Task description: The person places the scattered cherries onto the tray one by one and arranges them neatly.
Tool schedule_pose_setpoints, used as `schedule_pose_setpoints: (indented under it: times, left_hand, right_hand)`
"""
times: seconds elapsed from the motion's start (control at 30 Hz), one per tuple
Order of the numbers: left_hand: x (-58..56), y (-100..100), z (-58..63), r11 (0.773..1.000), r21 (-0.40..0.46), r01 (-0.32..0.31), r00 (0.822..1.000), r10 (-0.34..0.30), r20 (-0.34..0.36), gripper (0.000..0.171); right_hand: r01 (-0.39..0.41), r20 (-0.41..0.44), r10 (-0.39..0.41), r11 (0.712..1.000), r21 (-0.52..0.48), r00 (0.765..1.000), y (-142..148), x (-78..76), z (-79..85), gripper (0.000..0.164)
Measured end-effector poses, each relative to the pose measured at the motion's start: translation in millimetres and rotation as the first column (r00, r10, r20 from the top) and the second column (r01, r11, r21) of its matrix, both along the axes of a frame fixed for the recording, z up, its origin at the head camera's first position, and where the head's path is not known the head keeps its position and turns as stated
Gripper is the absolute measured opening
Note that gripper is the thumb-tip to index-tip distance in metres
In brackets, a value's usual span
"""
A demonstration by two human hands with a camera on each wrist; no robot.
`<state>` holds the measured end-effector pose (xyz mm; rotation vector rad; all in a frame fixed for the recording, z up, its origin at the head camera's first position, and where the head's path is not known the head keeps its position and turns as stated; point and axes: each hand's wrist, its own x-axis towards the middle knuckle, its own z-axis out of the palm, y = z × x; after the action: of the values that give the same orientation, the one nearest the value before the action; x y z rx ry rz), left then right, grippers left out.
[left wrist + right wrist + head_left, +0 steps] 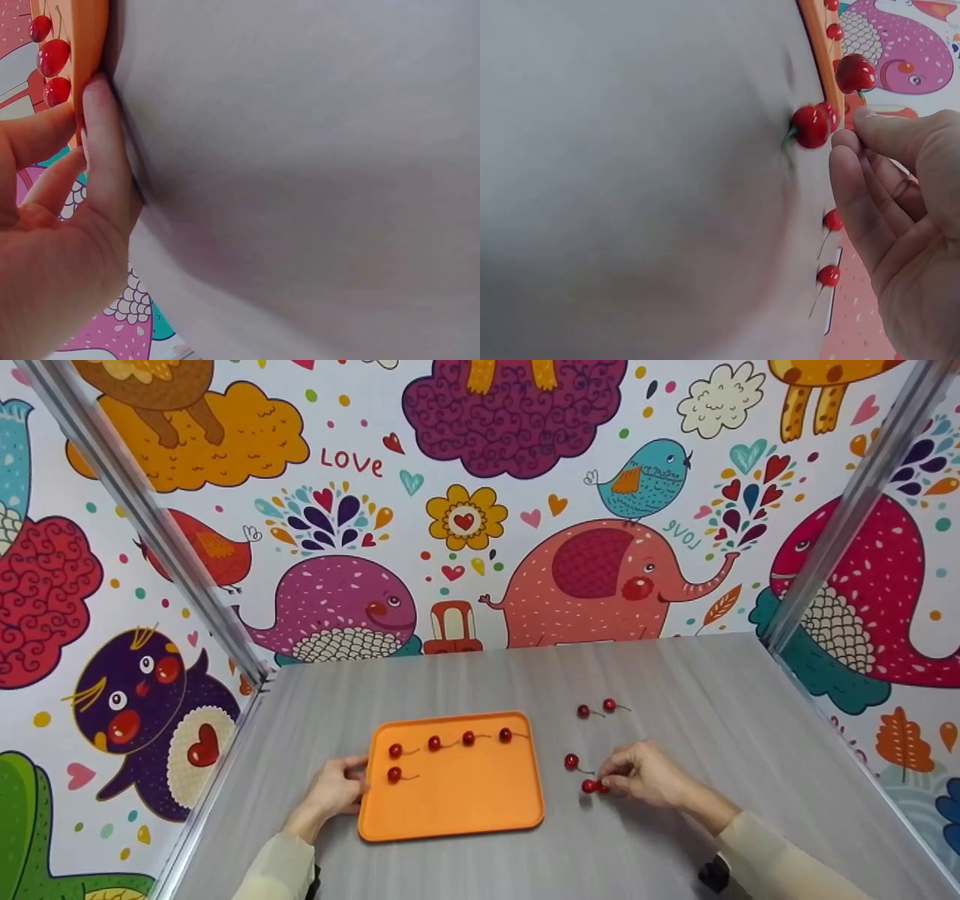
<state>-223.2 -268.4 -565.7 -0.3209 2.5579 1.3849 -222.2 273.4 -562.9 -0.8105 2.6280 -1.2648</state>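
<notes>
An orange tray (457,802) lies on the table with several red cherries (434,743) in it, most in a row along its far side. At the tray's left edge my left hand (336,789) holds the rim, thumb and fingertips against it in the left wrist view. To the right of the tray, my right hand (646,775) pinches the stem of a cherry (855,73), which hangs above the table with its shadow below. Close under those fingertips lies another cherry (811,126), stem toward the table. A further cherry (571,761) sits just beyond.
Two more cherries, one on the left (583,711) and one on the right (609,705), lie farther back on the grey table (465,682). Metal posts (832,502) and cartoon-printed walls (465,457) enclose the table at the back and sides.
</notes>
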Motion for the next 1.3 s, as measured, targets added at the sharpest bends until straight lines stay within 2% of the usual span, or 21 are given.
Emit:
schedule_pose_setpoints:
  times: [0.33, 0.63, 0.9, 1.3]
  left_hand:
    - [-0.7, -1.1, -1.5, 1.0, 0.008, 0.002, 1.0, -0.002, -0.003, 0.064]
    - [-1.1, -2.6, -1.2, 1.0, 0.027, 0.006, 1.0, -0.006, -0.015, 0.062]
    - [0.1, -2.9, -2.4, 1.0, 0.015, 0.003, 1.0, -0.003, -0.009, 0.063]
    - [-0.6, -3.4, -2.0, 1.0, 0.011, 0.009, 1.0, -0.009, -0.007, 0.063]
  right_hand:
    - [-0.017, -0.104, 0.019, 1.0, 0.021, 0.994, -24.4, -7.3, 8.9, 0.007]
    - [-0.014, -0.153, 0.017, 1.0, 0.017, 0.988, -42.6, -13.3, 13.3, 0.007]
    - [0.003, -0.079, 0.0, 0.999, 0.045, 0.997, -61.9, -16.9, 20.6, 0.007]
    - [-0.016, -0.167, 0.017, 1.0, 0.006, 0.986, -89.0, -34.4, 25.7, 0.005]
